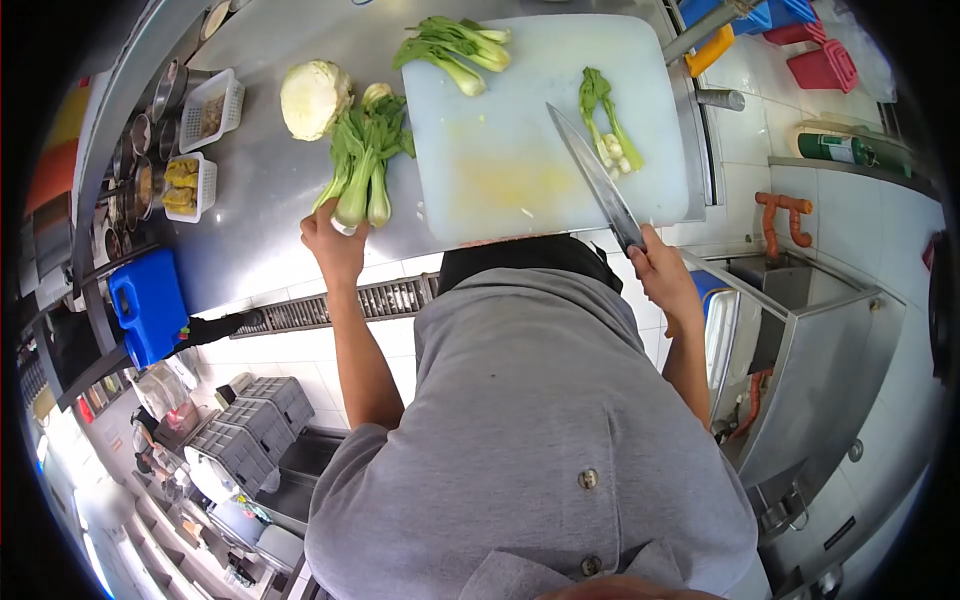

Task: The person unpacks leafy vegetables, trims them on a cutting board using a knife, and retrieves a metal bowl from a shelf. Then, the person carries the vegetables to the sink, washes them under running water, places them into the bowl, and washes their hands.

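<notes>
My right hand (pixel 655 265) is closed round the handle of a large knife (pixel 595 175), whose blade lies over the right part of the white cutting board (pixel 540 60). Right of the blade are cut green leaves and stalks (pixel 620 135) with small pale pieces. More leafy greens (pixel 458 50) rest at the board's top left corner. My left hand (pixel 335 240) touches the stem end of a bunch of leafy greens (pixel 357 175) on the steel counter, left of the board; its fingertips are partly hidden. A pale round cabbage (pixel 314 99) sits beside that bunch.
On the steel counter (pixel 250 245), two white baskets (pixel 230 100) (pixel 205 185) hold food at the left. A blue container (pixel 148 305) stands below them. At the right are a steel sink (pixel 780 280), a green bottle (pixel 835 148) and coloured bins (pixel 822 68). Grey crates (pixel 245 425) stand lower left.
</notes>
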`<control>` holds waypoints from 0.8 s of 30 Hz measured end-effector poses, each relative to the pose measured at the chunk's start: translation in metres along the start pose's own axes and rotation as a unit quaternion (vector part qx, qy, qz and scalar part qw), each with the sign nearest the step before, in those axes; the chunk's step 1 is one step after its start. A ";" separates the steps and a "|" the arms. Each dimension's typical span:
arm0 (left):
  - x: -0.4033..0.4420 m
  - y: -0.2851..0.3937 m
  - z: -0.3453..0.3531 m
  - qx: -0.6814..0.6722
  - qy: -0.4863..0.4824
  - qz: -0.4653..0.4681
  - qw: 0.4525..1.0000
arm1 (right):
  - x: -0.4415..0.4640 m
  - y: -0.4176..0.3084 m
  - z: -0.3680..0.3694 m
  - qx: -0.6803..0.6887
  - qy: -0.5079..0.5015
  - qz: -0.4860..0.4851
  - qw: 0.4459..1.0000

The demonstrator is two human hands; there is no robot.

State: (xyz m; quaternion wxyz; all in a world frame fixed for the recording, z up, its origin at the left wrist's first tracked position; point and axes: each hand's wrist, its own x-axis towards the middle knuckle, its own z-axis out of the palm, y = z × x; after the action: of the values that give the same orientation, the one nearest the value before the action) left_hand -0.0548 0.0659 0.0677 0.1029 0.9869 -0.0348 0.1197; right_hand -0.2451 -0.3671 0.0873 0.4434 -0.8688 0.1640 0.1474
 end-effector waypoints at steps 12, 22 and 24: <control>0.053 0.012 -0.085 -0.564 0.176 -0.094 0.801 | -0.004 -0.006 0.003 0.046 -0.007 0.059 0.997; 0.055 0.199 -0.018 -0.384 -0.277 0.148 0.869 | -0.017 -0.011 0.018 -0.044 0.080 0.007 0.996; 0.043 0.210 0.022 -0.370 -0.294 0.158 0.867 | -0.023 -0.016 0.023 -0.081 0.102 -0.009 0.991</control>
State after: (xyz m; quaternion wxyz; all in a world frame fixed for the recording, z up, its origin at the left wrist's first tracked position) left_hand -0.0280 -0.1459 0.0979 0.4250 0.8474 -0.2603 -0.1832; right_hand -0.2617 -0.3357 0.0949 0.3533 -0.9139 0.1884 0.0671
